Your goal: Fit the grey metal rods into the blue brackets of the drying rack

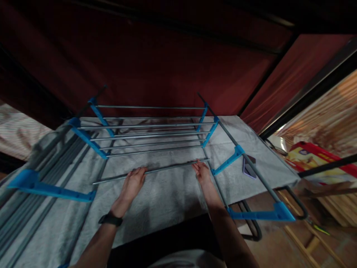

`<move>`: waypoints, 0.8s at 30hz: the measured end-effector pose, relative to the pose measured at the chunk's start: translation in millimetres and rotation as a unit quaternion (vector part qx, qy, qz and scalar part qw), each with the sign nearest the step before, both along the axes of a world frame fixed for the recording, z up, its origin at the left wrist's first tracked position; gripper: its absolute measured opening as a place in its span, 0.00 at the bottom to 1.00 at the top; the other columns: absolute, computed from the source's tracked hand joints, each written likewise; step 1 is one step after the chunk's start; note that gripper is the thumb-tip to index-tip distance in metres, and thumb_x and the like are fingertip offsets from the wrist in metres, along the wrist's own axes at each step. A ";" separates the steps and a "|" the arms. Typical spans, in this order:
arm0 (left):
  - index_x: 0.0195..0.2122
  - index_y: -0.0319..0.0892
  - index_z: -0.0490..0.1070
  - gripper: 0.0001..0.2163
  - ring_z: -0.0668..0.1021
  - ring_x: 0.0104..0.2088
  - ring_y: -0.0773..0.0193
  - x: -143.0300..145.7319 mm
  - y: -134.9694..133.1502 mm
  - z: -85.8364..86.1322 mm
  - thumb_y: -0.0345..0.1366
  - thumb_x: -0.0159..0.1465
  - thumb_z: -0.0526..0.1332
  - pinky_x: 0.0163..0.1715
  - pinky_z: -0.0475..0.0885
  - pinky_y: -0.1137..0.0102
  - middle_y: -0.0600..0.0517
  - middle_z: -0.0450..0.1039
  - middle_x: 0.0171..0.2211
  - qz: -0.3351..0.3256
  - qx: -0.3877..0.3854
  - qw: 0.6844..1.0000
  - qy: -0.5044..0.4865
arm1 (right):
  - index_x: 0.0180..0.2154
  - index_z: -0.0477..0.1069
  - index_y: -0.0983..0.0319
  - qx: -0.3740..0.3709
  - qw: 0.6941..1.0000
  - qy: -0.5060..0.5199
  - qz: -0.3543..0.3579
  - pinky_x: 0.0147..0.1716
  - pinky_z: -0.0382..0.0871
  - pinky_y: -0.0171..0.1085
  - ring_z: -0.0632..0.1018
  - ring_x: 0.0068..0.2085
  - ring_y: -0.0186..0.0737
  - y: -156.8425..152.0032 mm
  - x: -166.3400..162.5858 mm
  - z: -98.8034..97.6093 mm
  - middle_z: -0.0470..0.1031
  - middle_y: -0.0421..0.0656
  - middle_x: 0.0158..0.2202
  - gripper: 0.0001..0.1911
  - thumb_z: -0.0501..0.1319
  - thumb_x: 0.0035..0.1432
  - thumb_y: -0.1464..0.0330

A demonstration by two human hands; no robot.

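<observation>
A loose grey metal rod (167,168) lies crosswise in front of me, just above the cloth or touching it; I cannot tell which. My left hand (135,179) is closed around it left of its middle. Near the right end, my right hand (202,172) grips the same rod with its fingers. Beyond the hands stands part of a rack, with several metal crossbars (156,125) between blue plastic brackets (88,138). Closer to me, the blue bracket on the left (55,189) and the blue bracket on the right (227,162) have no crossbar between them.
Several grey tubes (41,178) lie at the left on the grey cloth (173,193). A phone (249,166) rests on the cloth at the right, beneath the rack's side tube. A red and yellow package (320,162) sits farther right. A dark red wall panel (156,63) rises behind.
</observation>
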State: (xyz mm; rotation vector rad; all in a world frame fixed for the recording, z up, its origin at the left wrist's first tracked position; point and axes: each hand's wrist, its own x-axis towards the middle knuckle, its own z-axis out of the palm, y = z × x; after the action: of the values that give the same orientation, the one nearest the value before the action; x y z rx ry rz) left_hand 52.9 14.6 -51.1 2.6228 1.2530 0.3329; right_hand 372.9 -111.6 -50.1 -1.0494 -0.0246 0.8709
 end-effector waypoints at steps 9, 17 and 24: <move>0.52 0.41 0.79 0.19 0.82 0.49 0.46 -4.5 -0.9 -7.7 0.39 0.73 0.49 0.53 0.74 0.52 0.41 0.82 0.48 -0.025 0.021 0.999 -0.024 | 0.28 0.66 0.54 -0.027 0.999 0.003 -0.021 0.43 0.76 0.38 0.77 0.32 0.35 -2.6 0.9 6.8 0.76 0.32 0.24 0.12 0.68 0.59 0.69; 0.51 0.42 0.78 0.17 0.82 0.47 0.49 -7.5 0.8 -14.1 0.39 0.71 0.51 0.50 0.77 0.56 0.42 0.80 0.46 -0.034 0.008 0.998 -0.058 | 0.30 0.66 0.56 -0.012 0.999 0.018 -0.032 0.43 0.77 0.38 0.79 0.34 0.34 -4.6 3.3 -0.2 0.79 0.33 0.28 0.11 0.65 0.59 0.75; 0.52 0.44 0.77 0.18 0.83 0.46 0.51 -10.4 -1.3 -16.4 0.42 0.73 0.50 0.51 0.77 0.57 0.43 0.80 0.48 -0.048 0.005 0.997 -0.066 | 0.28 0.64 0.56 0.005 0.997 0.028 -0.071 0.37 0.77 0.35 0.77 0.27 0.32 -3.7 11.4 -12.7 0.75 0.30 0.24 0.13 0.67 0.57 0.74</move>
State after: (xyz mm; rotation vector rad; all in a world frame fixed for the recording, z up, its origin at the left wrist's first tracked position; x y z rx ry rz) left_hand 42.5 13.4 -67.5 2.6105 1.0809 0.4878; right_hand 384.3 -115.2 -62.8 -1.0054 0.0909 0.7704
